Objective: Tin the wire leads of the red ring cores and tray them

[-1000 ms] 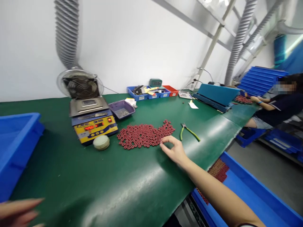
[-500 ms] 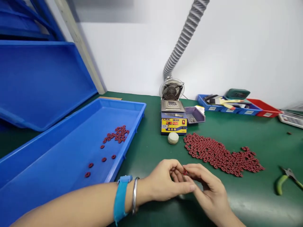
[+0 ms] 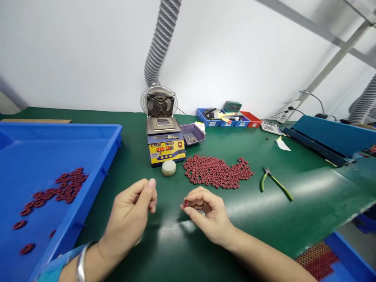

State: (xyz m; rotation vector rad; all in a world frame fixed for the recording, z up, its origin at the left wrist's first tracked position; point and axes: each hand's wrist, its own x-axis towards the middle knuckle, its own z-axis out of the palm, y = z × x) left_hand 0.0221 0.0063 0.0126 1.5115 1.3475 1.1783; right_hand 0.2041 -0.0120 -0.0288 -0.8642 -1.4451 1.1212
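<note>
My right hand pinches a small dark red toothed ring between thumb and fingertips, its round face turned towards me. To its left, apart from it, my left hand is closed, thumb pressed on the bent index finger; what is in that pinch, if anything, is too small to make out. A spread of similar red rings lies on the green table beyond my right hand. More red rings rest in the blue tray to the left of my left hand.
Behind my hands stand a round whitish pad and a yellow-and-blue solder pot under an extraction hose. A purple tray adjoins it. Green-handled cutters lie at right. Small tool bins line the wall.
My hands have drawn apart; before, they met around the small ring, which is now in my right hand alone. The view has swung to the right.
</note>
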